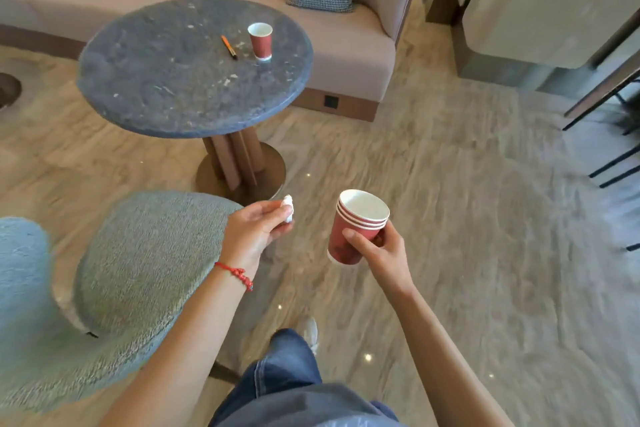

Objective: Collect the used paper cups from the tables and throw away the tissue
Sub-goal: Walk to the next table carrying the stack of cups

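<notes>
On hand, taking the round table (166, 94) as landmark: our right hand (381, 250) is wrapped round a nested stack of red cups (349, 232) and our left hand (254, 230) pinches a crumpled tissue (288, 207), both held in front of the table over the floor. One cup (260, 41) stands on the table's far side, just beside a pen (229, 47). Risks, as we judge them: with both hands occupied, reaching for it could tip the tilted stack, drop the tissue, or knock cup and pen.

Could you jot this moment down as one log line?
left hand: pinches tissue | right hand: holds stacked cups | round table: one cup, pen
</notes>
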